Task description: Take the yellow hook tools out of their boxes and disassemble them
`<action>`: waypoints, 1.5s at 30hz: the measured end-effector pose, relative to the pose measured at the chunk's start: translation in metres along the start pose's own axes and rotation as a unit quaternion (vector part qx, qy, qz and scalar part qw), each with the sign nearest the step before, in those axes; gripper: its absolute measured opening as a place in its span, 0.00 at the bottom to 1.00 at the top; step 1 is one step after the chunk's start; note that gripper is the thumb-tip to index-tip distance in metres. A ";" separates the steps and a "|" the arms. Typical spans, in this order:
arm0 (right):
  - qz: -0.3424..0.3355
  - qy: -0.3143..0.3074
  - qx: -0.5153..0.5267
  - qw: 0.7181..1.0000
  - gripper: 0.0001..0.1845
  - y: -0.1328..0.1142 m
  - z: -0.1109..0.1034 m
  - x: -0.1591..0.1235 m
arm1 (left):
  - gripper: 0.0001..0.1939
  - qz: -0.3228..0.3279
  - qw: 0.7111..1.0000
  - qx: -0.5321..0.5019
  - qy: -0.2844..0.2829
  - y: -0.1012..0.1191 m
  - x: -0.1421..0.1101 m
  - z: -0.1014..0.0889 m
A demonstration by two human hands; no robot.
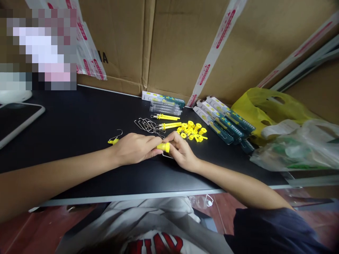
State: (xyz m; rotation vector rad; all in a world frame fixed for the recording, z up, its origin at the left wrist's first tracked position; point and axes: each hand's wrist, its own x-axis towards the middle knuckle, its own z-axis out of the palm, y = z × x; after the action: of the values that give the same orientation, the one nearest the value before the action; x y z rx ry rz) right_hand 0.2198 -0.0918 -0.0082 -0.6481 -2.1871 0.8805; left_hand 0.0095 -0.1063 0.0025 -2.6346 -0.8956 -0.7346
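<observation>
Wrapped in my left hand (137, 147) is a spring scale whose yellow end cap (163, 147) sticks out on the right. A wire hook (116, 134) with a yellow fitting shows past the knuckles on the left; the body between is hidden by the fingers. My right hand (182, 151) is closed at the yellow cap, pinching a bent wire handle (167, 155) that juts out below it. Just beyond the hands lie several loose wire handles (147, 124), yellow rods with metal ends (171, 125) and a heap of small yellow caps (191, 130).
Several clear tubes (165, 107) lie before a printed box (162, 98) at the back. More boxes (224, 118) are stacked at right, beside yellow and clear plastic bags (304, 144). A large carton (180, 42) walls the black table (87, 130). A phone-like device (18, 118) lies left.
</observation>
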 end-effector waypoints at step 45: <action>-0.024 -0.050 -0.116 0.992 0.15 0.004 -0.011 0.001 | 0.18 -0.091 0.982 0.007 -0.165 0.003 0.004 -0.006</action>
State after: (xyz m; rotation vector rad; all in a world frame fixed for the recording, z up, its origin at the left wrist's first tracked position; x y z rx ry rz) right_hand 0.2278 -0.0840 -0.0045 -0.6711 -2.4078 0.6529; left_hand 0.0118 -0.1087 0.0096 -2.7354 -1.2358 -0.3276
